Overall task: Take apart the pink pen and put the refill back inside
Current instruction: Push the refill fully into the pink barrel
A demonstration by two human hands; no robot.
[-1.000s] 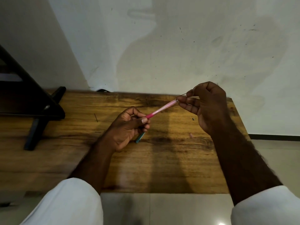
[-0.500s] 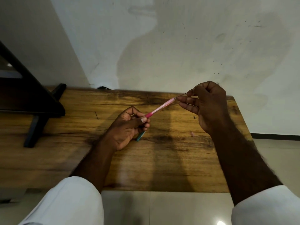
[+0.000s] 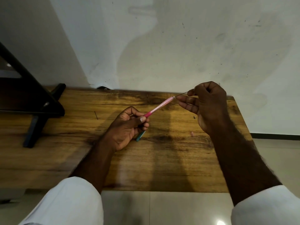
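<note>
Head view shows your left hand (image 3: 128, 127) at the centre of the frame, clenched round the darker grip end of the pink pen (image 3: 159, 107), which slants up to the right above the wooden table (image 3: 162, 159). Your right hand (image 3: 206, 104), at centre right, pinches the thin dark refill (image 3: 181, 95) just where it meets the pen's pale upper end, though whether it sits partly inside is hard to tell. Something teal (image 3: 140, 136) shows just below your left fingers, and a small pink piece (image 3: 192, 133) lies on the table under your right wrist.

Pen (image 3: 159, 106) above table (image 3: 162, 159), between left hand (image 3: 125, 129) and right hand (image 3: 207, 106).
</note>
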